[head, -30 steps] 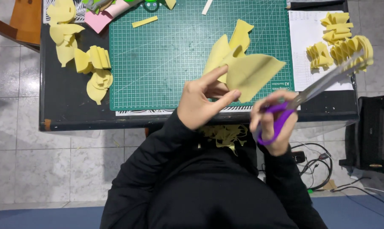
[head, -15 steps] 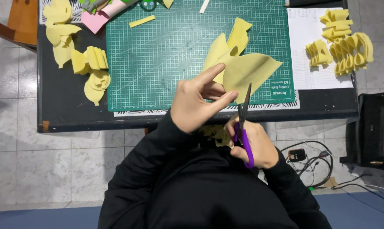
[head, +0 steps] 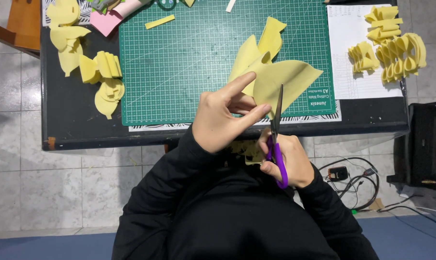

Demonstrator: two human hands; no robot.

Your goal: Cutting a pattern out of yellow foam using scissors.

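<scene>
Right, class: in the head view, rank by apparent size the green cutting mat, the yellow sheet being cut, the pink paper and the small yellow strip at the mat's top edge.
1. Green cutting mat.
2. Yellow sheet, held nearer the camera, so it looks bigger than it is.
3. Pink paper, partly covered.
4. Yellow strip.

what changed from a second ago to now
The right hand swung the purple-handled scissors from pointing out to the right to pointing up, blades now at the edge of the yellow foam sheet. The left hand kept pinching that sheet. The foam pieces on the table and the green cutting mat stayed put.
</scene>
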